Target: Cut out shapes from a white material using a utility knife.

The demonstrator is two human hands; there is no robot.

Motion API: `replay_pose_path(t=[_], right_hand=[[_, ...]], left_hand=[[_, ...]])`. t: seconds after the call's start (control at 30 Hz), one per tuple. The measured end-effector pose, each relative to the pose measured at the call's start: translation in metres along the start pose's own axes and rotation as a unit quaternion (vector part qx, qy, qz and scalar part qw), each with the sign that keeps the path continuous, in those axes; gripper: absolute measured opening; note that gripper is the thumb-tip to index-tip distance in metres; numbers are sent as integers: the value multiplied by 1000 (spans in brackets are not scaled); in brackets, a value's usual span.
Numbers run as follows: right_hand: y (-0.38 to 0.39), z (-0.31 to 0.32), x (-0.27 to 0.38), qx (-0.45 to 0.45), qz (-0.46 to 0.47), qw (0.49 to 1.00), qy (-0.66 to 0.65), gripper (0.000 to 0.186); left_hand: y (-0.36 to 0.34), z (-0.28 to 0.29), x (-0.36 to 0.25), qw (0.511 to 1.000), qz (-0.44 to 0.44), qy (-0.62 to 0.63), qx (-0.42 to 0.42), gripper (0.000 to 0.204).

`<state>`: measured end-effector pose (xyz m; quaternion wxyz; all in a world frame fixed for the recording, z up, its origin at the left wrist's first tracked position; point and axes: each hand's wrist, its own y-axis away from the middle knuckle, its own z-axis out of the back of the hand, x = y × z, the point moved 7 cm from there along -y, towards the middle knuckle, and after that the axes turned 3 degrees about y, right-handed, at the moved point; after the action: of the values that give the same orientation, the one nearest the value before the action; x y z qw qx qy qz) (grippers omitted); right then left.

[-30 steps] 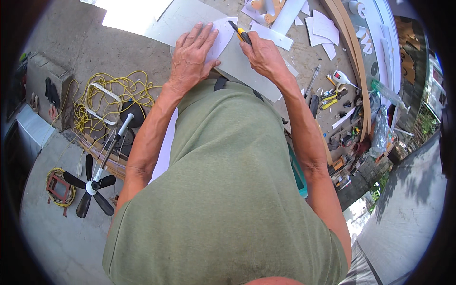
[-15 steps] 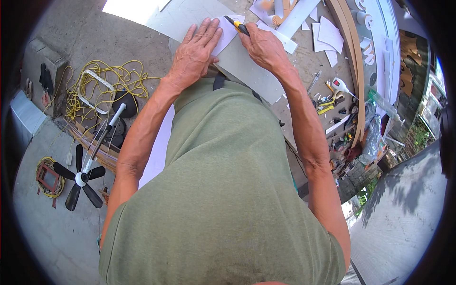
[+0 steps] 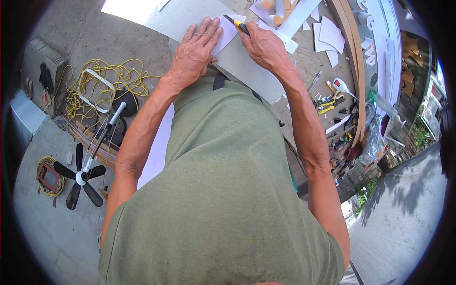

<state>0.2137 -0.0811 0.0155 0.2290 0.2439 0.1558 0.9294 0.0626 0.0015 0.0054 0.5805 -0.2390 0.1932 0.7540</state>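
Observation:
A small white sheet lies on a grey board at the far side of the bench. My left hand rests flat across the sheet's left part, fingers stretched out and holding nothing. In my right hand is a yellow and black utility knife, gripped by its handle. Its blade points away and left, over the sheet close to my left fingertips. Whether the tip touches the sheet I cannot tell.
White offcuts lie right of my right hand. Farther right are pliers, a white glue gun and long brown strips. On the floor at left are a yellow cable and a standing fan.
Almost nothing differs. Both hands keep their places, and the knife stays at the sheet in nearly the same position.

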Motion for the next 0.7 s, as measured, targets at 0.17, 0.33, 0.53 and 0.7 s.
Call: replay_pose_path(t=[0.17,0.33,0.53,0.7], right_hand=[[0,3,3,-1,1,1000,14,27],[0,7,13,1,5,999,42,26],[-4,10,10,12,17,998,64,23],[1,6,5,8,15,1000,25,28]], left_hand=[[-1,0,0,1000,1,-4,6,85],[0,0,0,1000,4,-3,12,84],[-1,-1,0,1000,7,-16,21,82],[-1,0,1,1000,3,-9,21,82]])
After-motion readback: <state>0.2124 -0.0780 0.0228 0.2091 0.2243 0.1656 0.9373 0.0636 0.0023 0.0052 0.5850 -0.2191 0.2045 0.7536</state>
